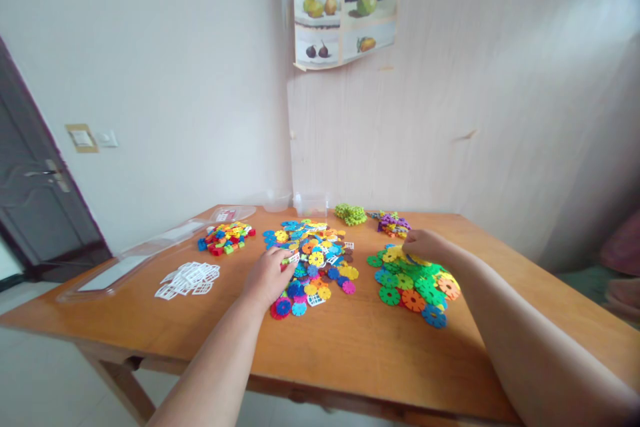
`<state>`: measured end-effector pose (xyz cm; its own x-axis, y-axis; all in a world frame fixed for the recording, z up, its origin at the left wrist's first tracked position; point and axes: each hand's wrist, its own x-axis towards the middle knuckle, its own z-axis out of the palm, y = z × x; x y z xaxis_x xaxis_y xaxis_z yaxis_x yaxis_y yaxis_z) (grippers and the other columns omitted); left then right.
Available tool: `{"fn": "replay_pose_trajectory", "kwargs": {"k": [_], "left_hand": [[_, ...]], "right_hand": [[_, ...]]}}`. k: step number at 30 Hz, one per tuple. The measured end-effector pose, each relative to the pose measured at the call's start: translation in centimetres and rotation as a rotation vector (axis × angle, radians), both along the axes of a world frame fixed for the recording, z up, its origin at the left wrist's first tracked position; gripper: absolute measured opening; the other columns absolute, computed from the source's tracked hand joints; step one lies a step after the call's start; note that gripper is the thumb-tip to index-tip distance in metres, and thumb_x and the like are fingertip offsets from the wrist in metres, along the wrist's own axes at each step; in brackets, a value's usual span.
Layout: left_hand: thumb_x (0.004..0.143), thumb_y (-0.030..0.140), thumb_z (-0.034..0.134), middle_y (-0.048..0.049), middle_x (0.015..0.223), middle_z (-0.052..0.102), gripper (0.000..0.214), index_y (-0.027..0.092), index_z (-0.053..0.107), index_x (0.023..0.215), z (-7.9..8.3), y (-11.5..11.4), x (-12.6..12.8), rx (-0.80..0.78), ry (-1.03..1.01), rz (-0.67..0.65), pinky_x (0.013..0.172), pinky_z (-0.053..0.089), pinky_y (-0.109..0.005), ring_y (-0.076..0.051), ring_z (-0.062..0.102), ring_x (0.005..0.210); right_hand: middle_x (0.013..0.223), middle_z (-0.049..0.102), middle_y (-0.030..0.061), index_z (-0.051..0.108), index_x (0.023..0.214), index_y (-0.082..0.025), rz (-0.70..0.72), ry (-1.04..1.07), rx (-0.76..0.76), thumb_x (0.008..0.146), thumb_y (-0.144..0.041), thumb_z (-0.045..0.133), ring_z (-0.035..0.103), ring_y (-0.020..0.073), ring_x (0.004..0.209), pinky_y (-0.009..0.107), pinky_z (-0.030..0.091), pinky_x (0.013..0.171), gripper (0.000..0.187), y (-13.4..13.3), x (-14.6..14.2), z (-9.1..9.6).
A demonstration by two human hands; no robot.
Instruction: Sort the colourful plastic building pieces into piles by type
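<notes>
My left hand is at the left side of the middle pile of notched discs, thumb and fingers closed around a small white lattice piece. More white lattice pieces lie scattered among those many-coloured discs. My right hand reaches over the back of the right pile of larger notched discs, in green, orange, blue and yellow. Its fingers are curled together and pointing down, and whatever they hold is hidden. To the left on the table lies a heap of white lattice pieces.
On the wooden table are colourful blocks, light-green pieces and purple pieces. Clear plastic tubs stand by the wall. A transparent lid lies along the left edge. Another person's hand shows at far right.
</notes>
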<state>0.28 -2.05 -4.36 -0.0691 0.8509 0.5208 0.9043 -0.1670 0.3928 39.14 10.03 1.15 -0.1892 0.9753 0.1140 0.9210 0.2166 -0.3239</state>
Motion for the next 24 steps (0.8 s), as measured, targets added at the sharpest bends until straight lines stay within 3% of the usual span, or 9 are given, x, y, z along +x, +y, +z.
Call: {"fn": "replay_pose_trajectory", "kwargs": {"k": [8, 13, 24], "left_hand": [[0.091, 0.032, 0.052, -0.0078, 0.104, 0.066, 0.023, 0.02, 0.069, 0.102, -0.1, -0.1, -0.1, 0.032, -0.01, 0.004, 0.084, 0.049, -0.03, -0.021, 0.064, 0.097], [0.094, 0.032, 0.048, -0.0081, 0.104, 0.068, 0.026, 0.02, 0.069, 0.105, -0.1, 0.0, -0.1, 0.045, -0.015, 0.007, 0.084, 0.048, -0.03, -0.021, 0.064, 0.097], [0.095, 0.03, 0.047, -0.0074, 0.105, 0.071, 0.023, 0.022, 0.066, 0.104, 0.0, 0.2, -0.1, 0.031, -0.077, 0.059, 0.082, 0.048, -0.03, -0.021, 0.066, 0.097]], "right_hand": [[0.068, 0.062, 0.0005, 0.061, 0.073, -0.021, 0.036, 0.01, 0.181, 0.077, -0.03, 0.054, 0.052, 0.0144, 0.061, 0.025, 0.027, 0.054, 0.012, -1.8, -2.2, 0.7], [0.081, 0.067, 0.0011, 0.063, 0.082, -0.022, 0.172, 0.045, 0.259, 0.082, -0.028, 0.053, 0.057, 0.0145, 0.073, 0.024, 0.032, 0.061, 0.012, -4.1, -5.6, 0.6], [0.098, 0.067, 0.0046, 0.068, 0.103, -0.023, 0.406, 0.005, 0.258, 0.09, -0.032, 0.051, 0.062, 0.0174, 0.086, 0.025, 0.039, 0.072, 0.023, -7.7, -11.9, -1.1]]}}
